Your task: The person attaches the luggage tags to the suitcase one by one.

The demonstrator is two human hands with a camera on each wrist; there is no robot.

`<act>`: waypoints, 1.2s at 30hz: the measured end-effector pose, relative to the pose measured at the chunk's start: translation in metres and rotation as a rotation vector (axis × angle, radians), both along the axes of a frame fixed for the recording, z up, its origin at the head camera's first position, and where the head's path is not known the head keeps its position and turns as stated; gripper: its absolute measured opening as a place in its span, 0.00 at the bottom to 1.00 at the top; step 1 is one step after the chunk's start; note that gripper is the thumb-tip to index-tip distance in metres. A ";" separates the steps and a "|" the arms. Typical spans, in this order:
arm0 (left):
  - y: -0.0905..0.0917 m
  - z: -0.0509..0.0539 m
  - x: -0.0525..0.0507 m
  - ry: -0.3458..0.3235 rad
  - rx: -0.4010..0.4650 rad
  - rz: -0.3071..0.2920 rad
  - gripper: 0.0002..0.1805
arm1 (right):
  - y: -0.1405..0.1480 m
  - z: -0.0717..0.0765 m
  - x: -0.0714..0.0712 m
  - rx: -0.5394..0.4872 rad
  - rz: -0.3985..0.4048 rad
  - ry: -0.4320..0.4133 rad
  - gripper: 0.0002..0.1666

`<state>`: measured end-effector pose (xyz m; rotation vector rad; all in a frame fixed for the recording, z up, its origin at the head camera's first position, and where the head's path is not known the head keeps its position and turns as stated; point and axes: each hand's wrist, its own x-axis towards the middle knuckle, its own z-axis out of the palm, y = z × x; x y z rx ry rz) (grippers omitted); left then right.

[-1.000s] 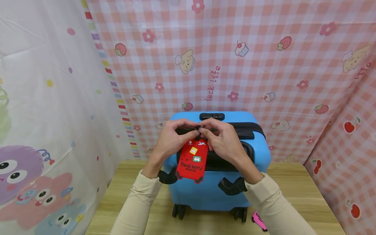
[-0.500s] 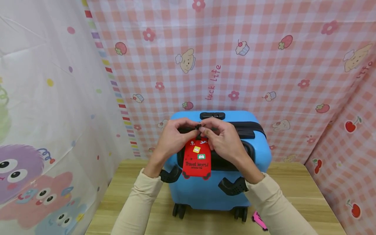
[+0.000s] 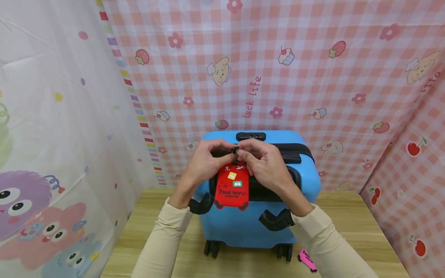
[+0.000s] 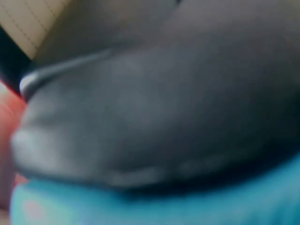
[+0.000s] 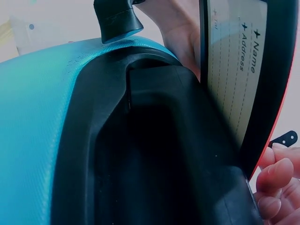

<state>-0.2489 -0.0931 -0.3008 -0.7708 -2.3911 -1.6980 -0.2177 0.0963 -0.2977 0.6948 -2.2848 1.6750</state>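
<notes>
A red luggage tag (image 3: 231, 189) with "Travel World" lettering hangs in front of the black side handle of a blue suitcase (image 3: 240, 227). Above the tag, my left hand (image 3: 203, 164) and right hand (image 3: 267, 164) meet, thumbs and index fingers pinching its short black strap (image 3: 235, 150). The fastening between the fingertips is too small to make out. In the right wrist view, the strap's holed end (image 5: 285, 138) sticks out by my fingers, and the tag's back shows a name and address card (image 5: 236, 65). Blurred black handle and blue shell fill most of the left wrist view.
The suitcase stands on its wheels on a wood-grain table (image 3: 146, 239), with a combination lock (image 3: 251, 136) on top. A pink tag (image 3: 306, 260) lies near my right forearm. Checked cloth (image 3: 278, 77) hangs close behind, and curtains flank both sides.
The red tag has swung a little to the right and hangs straighter. Both hands stay almost where they were, pinching the strap.
</notes>
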 end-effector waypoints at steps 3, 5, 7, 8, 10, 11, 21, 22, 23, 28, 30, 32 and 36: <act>0.000 -0.001 0.000 0.000 0.009 -0.008 0.11 | 0.000 0.000 0.000 0.000 -0.004 -0.004 0.12; -0.001 -0.001 0.000 0.003 0.013 -0.013 0.11 | 0.000 0.000 -0.001 -0.004 -0.006 -0.004 0.12; -0.001 -0.001 0.001 0.006 0.015 -0.011 0.11 | 0.000 0.000 -0.001 -0.011 -0.005 -0.003 0.11; -0.001 -0.001 0.001 0.008 0.015 -0.011 0.11 | 0.000 0.000 -0.001 -0.014 -0.003 0.000 0.11; -0.001 0.000 0.002 0.011 0.009 -0.007 0.11 | 0.000 0.000 -0.001 -0.019 -0.003 0.010 0.11; -0.001 0.000 0.002 0.011 0.007 -0.005 0.11 | 0.000 0.000 0.000 -0.023 -0.003 0.013 0.11; -0.001 0.000 0.002 -0.007 -0.001 -0.017 0.11 | 0.001 -0.003 -0.001 -0.016 -0.014 0.054 0.10; -0.001 0.000 0.002 -0.008 -0.003 -0.016 0.11 | 0.002 -0.003 -0.001 -0.017 -0.015 0.056 0.10; -0.001 0.000 0.002 -0.007 -0.005 -0.016 0.11 | 0.002 -0.003 -0.001 -0.015 -0.018 0.059 0.10; -0.001 -0.001 0.002 0.011 -0.021 -0.003 0.11 | 0.001 -0.003 -0.001 0.004 -0.034 0.073 0.11; -0.001 -0.002 0.002 0.019 -0.020 -0.001 0.11 | 0.001 -0.002 -0.001 0.016 -0.037 0.087 0.11; -0.002 -0.003 0.002 0.022 -0.014 -0.001 0.11 | 0.001 -0.002 -0.001 0.022 -0.033 0.101 0.10; -0.002 -0.004 0.002 0.041 0.006 -0.002 0.11 | 0.001 -0.002 -0.001 0.014 0.003 0.097 0.09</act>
